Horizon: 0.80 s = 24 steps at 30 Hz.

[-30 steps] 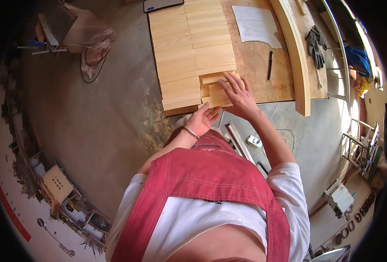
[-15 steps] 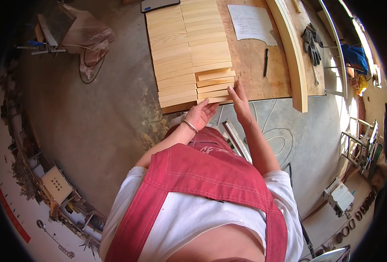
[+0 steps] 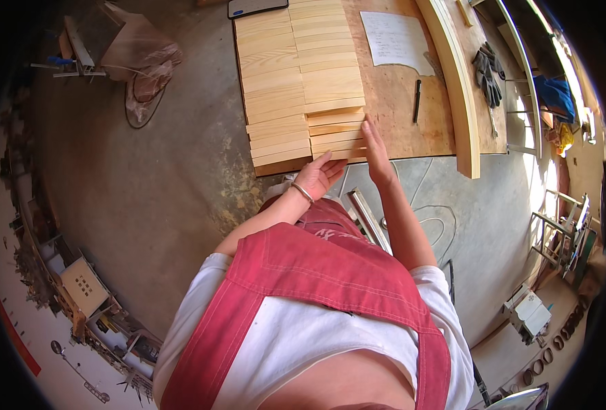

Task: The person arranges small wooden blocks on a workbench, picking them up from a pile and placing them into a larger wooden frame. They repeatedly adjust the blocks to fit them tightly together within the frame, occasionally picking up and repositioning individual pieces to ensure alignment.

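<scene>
Pale wooden strips (image 3: 269, 83) lie side by side in two columns on a plywood-topped table. At the near end of the right-hand column, several short strips (image 3: 337, 136) are set a little apart from the rest, with a narrow gap behind them. My left hand (image 3: 319, 178) touches the nearest strip's front edge, palm turned up, fingers stretched out and thumb against the wood. Along the right ends of these strips lies my right hand (image 3: 377, 150), its fingers straight and thumb by the wood. Neither hand is wrapped round anything.
Right of the strips, the plywood tabletop (image 3: 392, 92) bears a written sheet of paper (image 3: 395, 41), a black pen (image 3: 417, 101), a long wooden beam (image 3: 457, 89) and grey gloves (image 3: 487, 72). A dark flat device (image 3: 256, 7) rests at the far end. Cables (image 3: 422, 181) trail across the floor.
The right hand has gone from the near corner to lie flatter along the strip ends, shifting slightly away from me. Those strips now sit closer together, their right ends more even.
</scene>
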Each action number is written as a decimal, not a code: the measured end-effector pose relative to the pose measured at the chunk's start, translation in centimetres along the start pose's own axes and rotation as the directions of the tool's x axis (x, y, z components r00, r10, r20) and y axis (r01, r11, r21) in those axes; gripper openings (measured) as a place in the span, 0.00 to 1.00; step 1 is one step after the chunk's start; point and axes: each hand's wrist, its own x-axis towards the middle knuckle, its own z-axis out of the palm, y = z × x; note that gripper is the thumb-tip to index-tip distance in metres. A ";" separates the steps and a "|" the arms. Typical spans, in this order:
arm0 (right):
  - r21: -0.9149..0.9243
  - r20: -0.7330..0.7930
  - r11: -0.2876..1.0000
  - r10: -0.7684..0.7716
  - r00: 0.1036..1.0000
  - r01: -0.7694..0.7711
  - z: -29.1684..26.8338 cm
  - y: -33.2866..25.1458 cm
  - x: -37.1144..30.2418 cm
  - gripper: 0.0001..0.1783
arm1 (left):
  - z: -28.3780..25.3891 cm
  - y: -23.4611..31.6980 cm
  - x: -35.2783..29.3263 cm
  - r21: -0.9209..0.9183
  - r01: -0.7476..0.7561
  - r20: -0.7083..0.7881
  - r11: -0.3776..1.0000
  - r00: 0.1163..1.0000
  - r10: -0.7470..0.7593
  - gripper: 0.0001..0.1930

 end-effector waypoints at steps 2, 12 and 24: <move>-0.016 -0.093 1.000 -0.009 0.996 0.008 -0.5 1.0 -0.1 0.41 | -0.2 -0.3 0.0 -0.008 -0.001 0.005 1.000 1.000 0.001 0.15; 0.021 -0.126 0.998 0.067 0.990 -0.065 -4.2 -1.5 -5.5 0.17 | 4.2 0.9 -4.3 0.106 -0.016 0.171 0.994 0.985 -0.003 0.17; -0.221 -0.140 0.970 -0.134 0.981 0.101 -2.2 -1.1 3.8 0.15 | 0.1 11.6 -9.8 0.885 -0.437 0.267 -0.164 0.187 0.945 0.30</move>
